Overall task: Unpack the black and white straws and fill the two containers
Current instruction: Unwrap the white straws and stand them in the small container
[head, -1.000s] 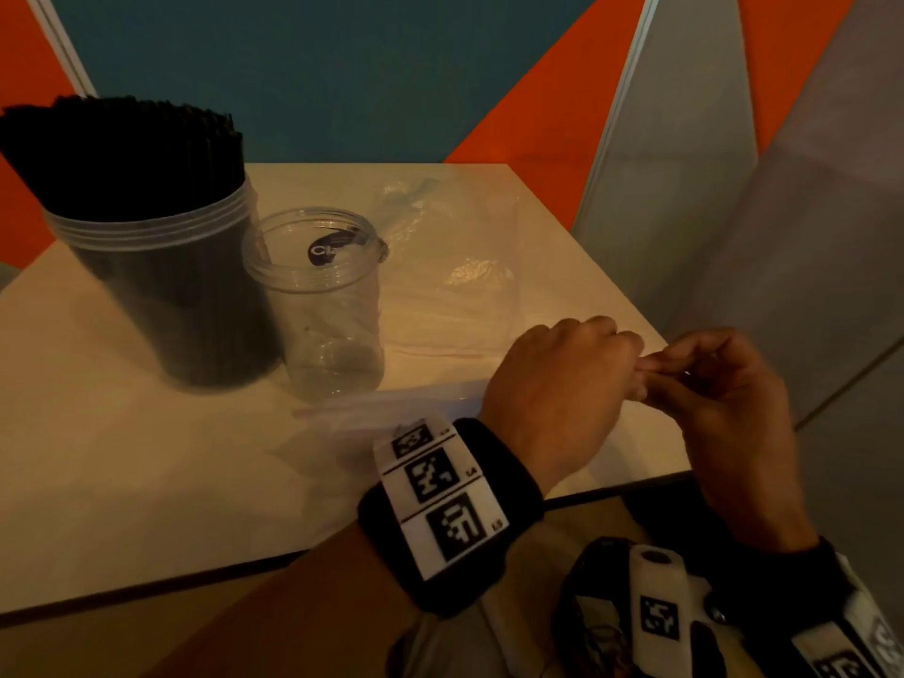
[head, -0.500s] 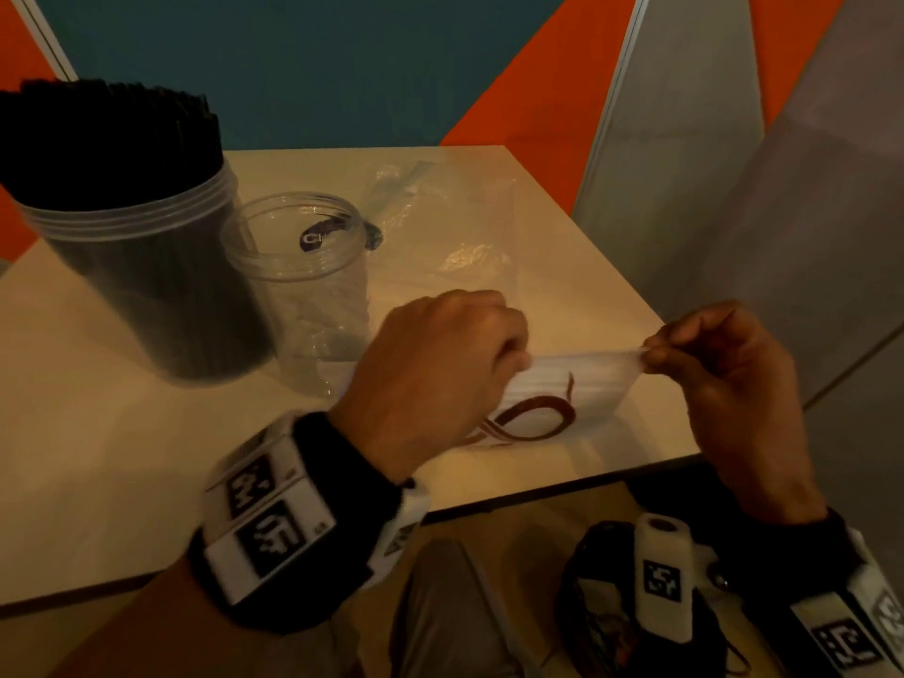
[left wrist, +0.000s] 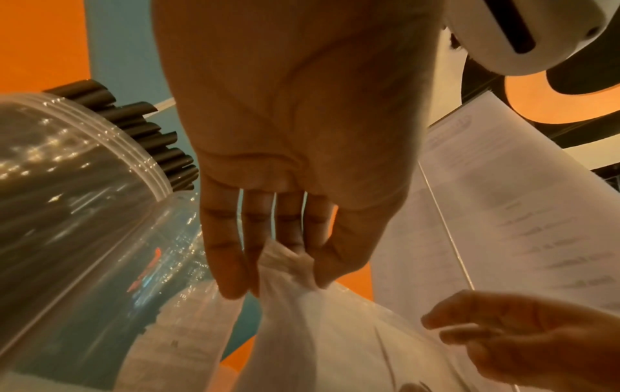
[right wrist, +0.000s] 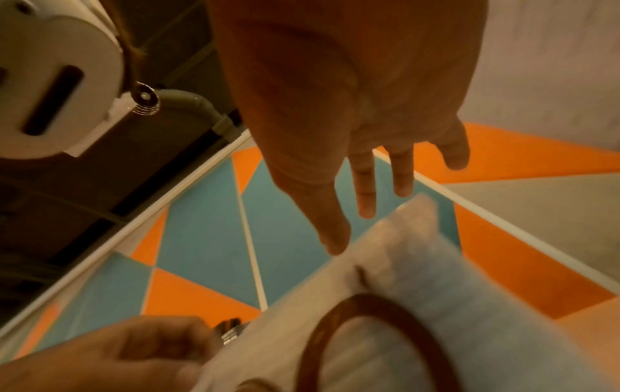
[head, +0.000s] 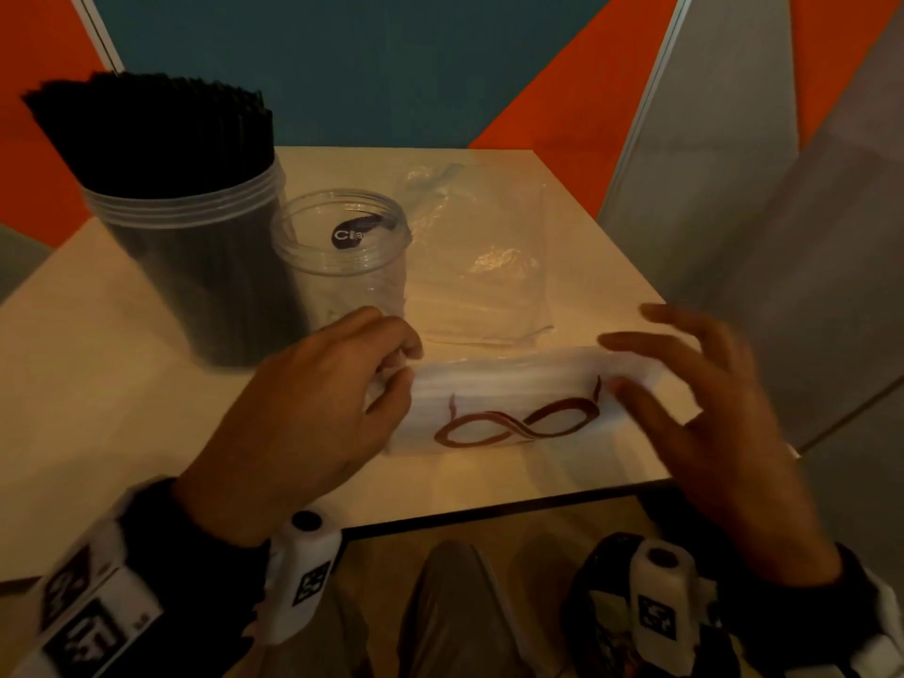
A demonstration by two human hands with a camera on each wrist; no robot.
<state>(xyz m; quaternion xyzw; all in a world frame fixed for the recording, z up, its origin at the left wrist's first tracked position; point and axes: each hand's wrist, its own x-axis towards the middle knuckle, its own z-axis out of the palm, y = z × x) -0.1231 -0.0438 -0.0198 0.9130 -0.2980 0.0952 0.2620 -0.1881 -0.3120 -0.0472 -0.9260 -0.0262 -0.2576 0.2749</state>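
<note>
A translucent packet of white straws (head: 508,389) with a brown looped print lies crosswise over the table's near right part. My left hand (head: 396,369) pinches the bunched plastic at the packet's left end; in the left wrist view the left hand (left wrist: 288,268) has its fingers and thumb closed on the packet (left wrist: 335,331). My right hand (head: 631,364) is spread open at the right end, thumb by the plastic, gripping nothing. In the right wrist view the right hand (right wrist: 349,233) has straight fingers above the packet (right wrist: 419,265). A large clear container (head: 195,266) packed with black straws stands beside an empty clear jar (head: 342,266).
An empty, crumpled clear bag (head: 484,271) lies flat behind the packet, right of the jar. The table (head: 122,408) ends in a dark front edge close to my wrists and a right edge just past my right hand. Orange, teal and grey wall panels stand behind.
The hands drew apart with the packet between them. The left hand moved left with its end, and the right hand let go and spread its fingers.
</note>
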